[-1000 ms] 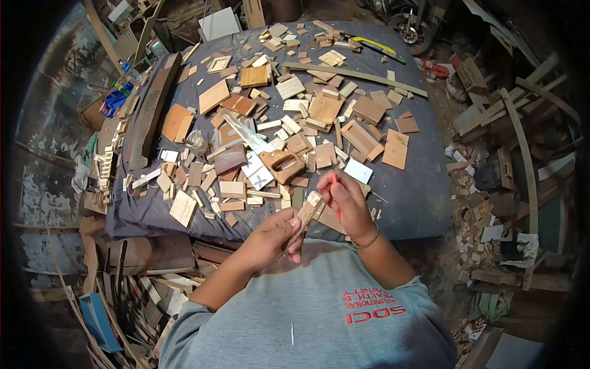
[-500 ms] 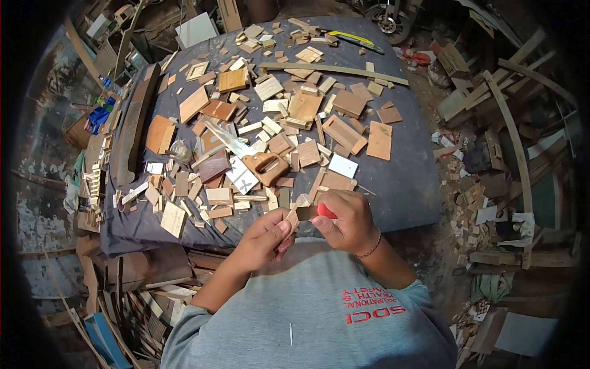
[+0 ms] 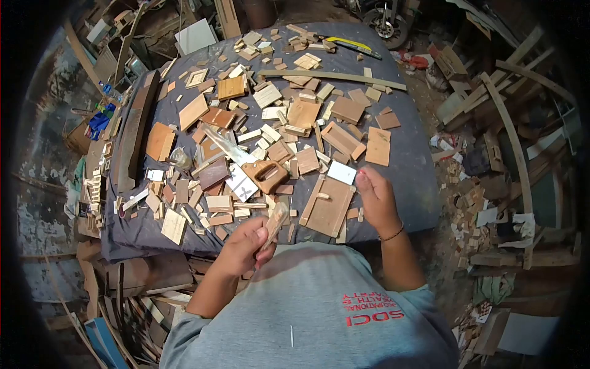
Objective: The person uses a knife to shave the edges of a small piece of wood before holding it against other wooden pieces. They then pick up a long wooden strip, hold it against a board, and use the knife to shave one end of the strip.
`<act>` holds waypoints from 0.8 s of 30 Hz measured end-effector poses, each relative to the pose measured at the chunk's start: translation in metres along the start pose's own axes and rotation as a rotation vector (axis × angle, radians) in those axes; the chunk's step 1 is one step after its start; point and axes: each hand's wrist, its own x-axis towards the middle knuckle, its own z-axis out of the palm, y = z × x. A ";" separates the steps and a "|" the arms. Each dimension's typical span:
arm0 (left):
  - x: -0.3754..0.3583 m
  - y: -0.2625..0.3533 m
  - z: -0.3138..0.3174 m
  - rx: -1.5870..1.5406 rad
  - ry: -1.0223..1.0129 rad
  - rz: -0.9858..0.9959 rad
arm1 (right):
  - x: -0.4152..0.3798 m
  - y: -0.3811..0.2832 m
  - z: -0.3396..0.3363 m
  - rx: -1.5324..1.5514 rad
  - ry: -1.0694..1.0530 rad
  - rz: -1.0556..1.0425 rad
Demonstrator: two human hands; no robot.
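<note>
My left hand is closed around a narrow wooden stick, whose upper end has something clear and shiny like plastic or tape on it. Over the right side of the table, my right hand has its fingers curled closed. A bit of red from a red-handled blade shows at its fingertips; the metal part is hidden. Just left of that hand lie a brown board with a raised strip and a white tile-like piece. A handsaw with a wooden handle lies among the blocks, beyond my left hand.
Wood offcuts cover much of the dark cloth-covered table. A long thin strip lies across the back, near a yellow-and-black tool. A dark beam runs along the left edge. Scrap wood is heaped on the floor at right.
My right hand has moved away from the stick, right and forward over the table, uncovering the brown board. My left hand has shifted slightly left, still with the stick.
</note>
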 end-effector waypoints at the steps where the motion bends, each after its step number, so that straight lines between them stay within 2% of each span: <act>1: 0.002 -0.001 -0.004 -0.024 -0.040 0.015 | -0.004 -0.002 0.005 0.003 0.005 0.011; 3: 0.008 0.001 -0.001 -0.095 -0.077 0.009 | -0.003 -0.012 0.020 0.355 -0.120 0.061; 6: 0.016 0.004 0.003 -0.155 -0.075 -0.088 | -0.003 -0.033 0.037 0.515 -0.220 -0.039; 8: 0.023 0.004 0.007 -0.096 -0.064 -0.123 | -0.006 -0.044 0.047 0.786 -0.395 -0.042; 11: 0.026 -0.001 0.001 0.039 -0.106 -0.158 | -0.005 -0.044 0.054 0.669 -0.432 0.028; 12: 0.026 0.000 0.002 -0.075 -0.078 -0.116 | -0.002 -0.041 0.058 0.626 -0.333 -0.043; 13: 0.025 0.002 0.002 -0.188 -0.047 -0.072 | -0.001 -0.039 0.058 0.624 -0.339 -0.050; 14: 0.027 -0.001 -0.007 -0.459 -0.126 0.001 | -0.003 -0.037 0.055 0.829 -0.306 0.107; 15: 0.028 0.001 -0.011 -0.574 -0.039 0.038 | -0.005 -0.034 0.055 1.030 -0.269 0.269; 17: 0.032 -0.010 -0.030 -0.519 -0.020 0.190 | -0.008 -0.034 0.060 1.038 -0.207 0.271; 18: 0.031 -0.014 -0.031 -0.519 -0.016 0.199 | -0.010 -0.035 0.062 1.064 -0.174 0.274; 19: 0.033 -0.014 -0.022 -0.376 0.037 0.249 | -0.012 -0.037 0.065 1.090 -0.141 0.278; 20: 0.036 -0.014 -0.014 -0.233 0.092 0.297 | -0.014 -0.038 0.067 1.087 -0.153 0.276; 24: 0.044 -0.020 0.002 -0.174 0.105 0.443 | -0.025 -0.039 0.075 1.001 -0.307 0.356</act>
